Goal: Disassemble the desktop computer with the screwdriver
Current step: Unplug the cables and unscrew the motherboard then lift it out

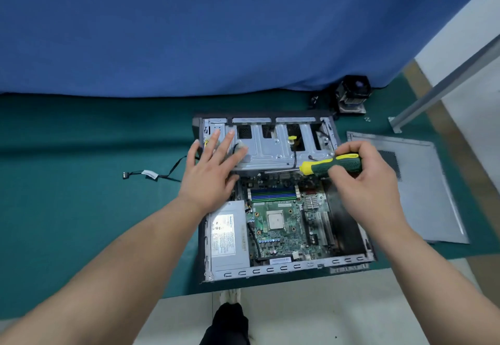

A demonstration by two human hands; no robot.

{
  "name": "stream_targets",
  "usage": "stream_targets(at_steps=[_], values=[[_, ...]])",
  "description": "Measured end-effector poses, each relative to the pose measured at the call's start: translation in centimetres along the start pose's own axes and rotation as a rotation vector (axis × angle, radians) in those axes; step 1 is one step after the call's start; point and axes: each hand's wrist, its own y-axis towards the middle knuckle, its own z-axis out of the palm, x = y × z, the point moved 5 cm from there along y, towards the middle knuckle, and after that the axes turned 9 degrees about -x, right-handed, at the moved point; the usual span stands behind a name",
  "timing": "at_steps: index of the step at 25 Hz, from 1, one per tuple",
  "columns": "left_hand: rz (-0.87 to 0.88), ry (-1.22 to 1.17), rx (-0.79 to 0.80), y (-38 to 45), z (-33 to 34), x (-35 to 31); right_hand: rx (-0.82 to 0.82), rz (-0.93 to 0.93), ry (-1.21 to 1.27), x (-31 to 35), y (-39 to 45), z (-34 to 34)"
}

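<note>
Looking down from the head cam, the desktop computer is lying on its side, open, on the green mat, long axis running away from the person toward the blue cloth. Drive cage sits at the far end, power supply near-left, motherboard in the middle.

Screwdriver lies nearly level over the case, just past the motherboard's far edge. Its green and yellow handle points right, its thin shaft points left, tip somewhere by the cage's lower edge, hard to make out.

Right hand is wrapped around the handle, fingers curled. Left hand is flat with fingers spread, pressing on the left part of the cage.

Power supply has a white label, but the print's too small to read.

Off to the right there's the side panel flat on the mat, and a cooler fan by the cloth. A loose black cable trails left.
</note>
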Motion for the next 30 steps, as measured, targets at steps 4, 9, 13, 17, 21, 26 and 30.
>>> stream_targets(at_steps=[4, 9, 13, 17, 21, 26, 30], values=[[0.003, -0.118, -0.049, -0.3, -1.6, -2.2, -0.044, 0.1, 0.071, 0.8, 0.5, -1.8], [-0.673, -1.247, 0.047, 0.0, -2.8, -6.3, -0.096, 0.227, 0.177, 0.0, 0.5, -2.5], [-1.052, -1.859, 0.036, 0.4, -3.3, -8.3, -0.101, 0.383, 0.341, -1.2, 0.8, -2.3], [-1.071, -1.957, 0.006, 1.0, -3.7, -8.5, -0.068, 0.447, 0.418, -2.3, 1.1, -1.5], [-1.138, -1.933, -0.03, 1.6, -3.1, -8.2, -0.049, 0.463, 0.465, -3.3, 2.2, -0.7], [-1.189, -1.902, -0.027, 1.8, -3.0, -8.2, 0.01, 0.598, 0.948, -2.8, 2.5, 0.4], [-1.167, -1.89, 0.009, 1.8, -2.8, -8.2, 0.048, 0.777, 1.164, -2.5, 1.9, 1.2]])
